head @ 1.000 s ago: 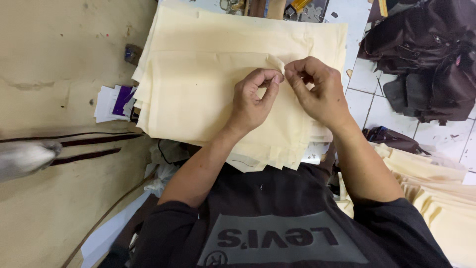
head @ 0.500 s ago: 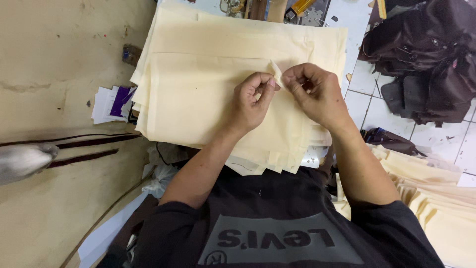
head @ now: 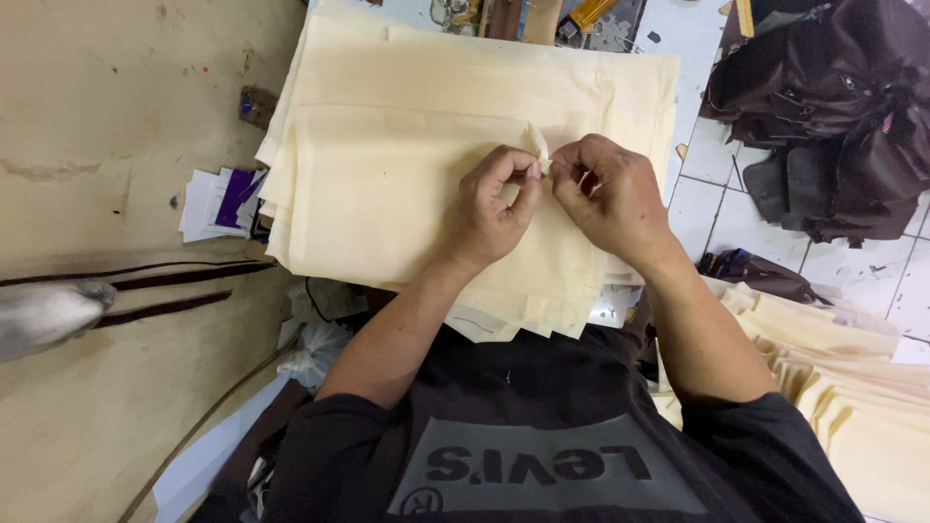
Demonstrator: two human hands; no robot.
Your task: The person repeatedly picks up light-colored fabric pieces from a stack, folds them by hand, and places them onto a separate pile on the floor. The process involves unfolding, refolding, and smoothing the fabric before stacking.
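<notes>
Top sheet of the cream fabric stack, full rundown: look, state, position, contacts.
The top cream fabric sheet is a plain, pale cream rectangle that looks like thin woven cloth, unprinted. It lies flat on the stack of cream fabric sheets, set a little inward of the larger layers below. Its far right corner is lifted and pinched into a small fold between the fingertips of the left hand and the right hand. Lower layers fan out at the near edge, over the person's lap.
</notes>
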